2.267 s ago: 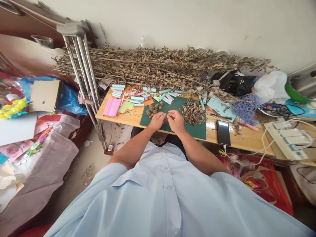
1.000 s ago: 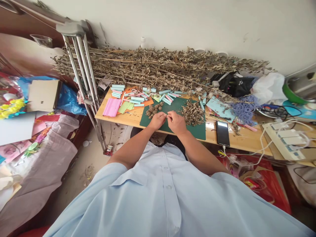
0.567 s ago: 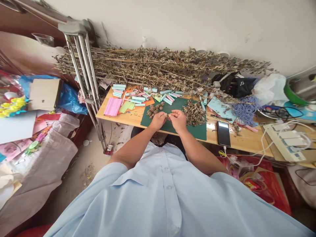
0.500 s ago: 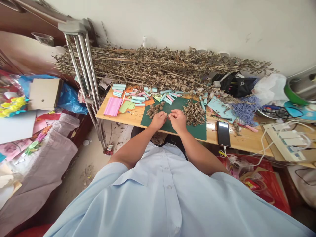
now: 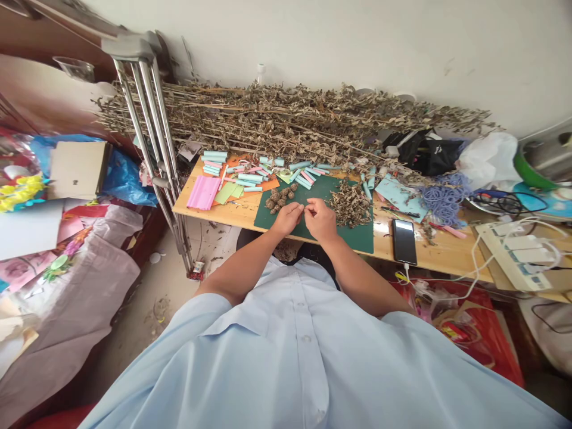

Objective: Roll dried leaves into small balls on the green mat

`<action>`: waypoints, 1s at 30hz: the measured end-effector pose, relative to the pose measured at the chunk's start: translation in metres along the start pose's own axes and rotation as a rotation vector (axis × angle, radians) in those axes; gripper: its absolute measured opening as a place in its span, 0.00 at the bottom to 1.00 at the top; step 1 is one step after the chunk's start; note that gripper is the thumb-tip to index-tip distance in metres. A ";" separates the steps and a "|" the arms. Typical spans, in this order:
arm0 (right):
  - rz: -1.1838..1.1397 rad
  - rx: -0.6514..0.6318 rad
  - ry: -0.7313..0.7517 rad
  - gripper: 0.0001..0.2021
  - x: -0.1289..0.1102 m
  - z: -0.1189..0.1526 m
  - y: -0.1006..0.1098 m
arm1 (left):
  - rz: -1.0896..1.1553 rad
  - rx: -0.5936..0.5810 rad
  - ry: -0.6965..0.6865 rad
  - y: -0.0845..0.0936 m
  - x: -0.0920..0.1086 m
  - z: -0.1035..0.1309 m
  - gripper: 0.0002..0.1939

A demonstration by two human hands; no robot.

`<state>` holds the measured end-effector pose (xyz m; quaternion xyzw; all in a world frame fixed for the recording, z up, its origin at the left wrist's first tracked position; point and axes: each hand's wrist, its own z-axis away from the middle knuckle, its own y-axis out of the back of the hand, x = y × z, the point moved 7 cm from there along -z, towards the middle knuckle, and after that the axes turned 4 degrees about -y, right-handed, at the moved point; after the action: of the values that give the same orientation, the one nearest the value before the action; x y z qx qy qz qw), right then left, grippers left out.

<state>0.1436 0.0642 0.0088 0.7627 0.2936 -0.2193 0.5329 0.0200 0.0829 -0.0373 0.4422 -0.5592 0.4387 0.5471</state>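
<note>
My left hand [image 5: 288, 219] and my right hand [image 5: 320, 219] meet fingertip to fingertip over the near edge of a green cutting mat [image 5: 360, 241]. Both are closed in a pinch; whatever sits between the fingers is too small to make out. Just beyond my left hand lies a cluster of round brown balls [image 5: 277, 199] that look rolled from dried leaf. Beside my right hand spreads a loose heap of dried leaves [image 5: 351, 204].
Long dried plant stalks [image 5: 277, 113] line the wall. Paper rolls [image 5: 250, 177] and a pink sheet [image 5: 203, 192] lie left of the mat. A phone [image 5: 404, 241] on a cable, blue yarn [image 5: 444, 199] and a power strip [image 5: 513, 256] are rightward. Metal crutches [image 5: 154, 131] lean at left.
The fingers of my right hand have shifted slightly, curling in closer against my left fingertips. Everything else on the table stays in place.
</note>
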 end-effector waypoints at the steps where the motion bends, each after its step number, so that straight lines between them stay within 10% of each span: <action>1: -0.004 -0.007 -0.002 0.14 0.000 0.000 0.000 | -0.018 -0.002 -0.004 0.000 0.000 0.000 0.17; 8: -0.129 -0.068 -0.073 0.14 0.005 -0.003 -0.002 | -0.151 0.014 -0.037 0.003 -0.001 -0.001 0.13; 16: -0.796 -0.069 -0.680 0.17 0.052 -0.001 -0.028 | -0.062 0.007 0.012 0.001 -0.006 -0.001 0.11; 25: -0.148 -0.059 -0.037 0.10 0.006 0.001 -0.002 | -0.024 0.021 0.036 0.003 -0.003 -0.003 0.15; 30: 0.051 -0.080 0.083 0.13 -0.007 0.002 0.000 | 0.005 0.004 0.051 0.002 -0.004 -0.004 0.15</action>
<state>0.1384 0.0604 0.0126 0.7565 0.3046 -0.1620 0.5556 0.0194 0.0874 -0.0410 0.4305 -0.5453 0.4523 0.5592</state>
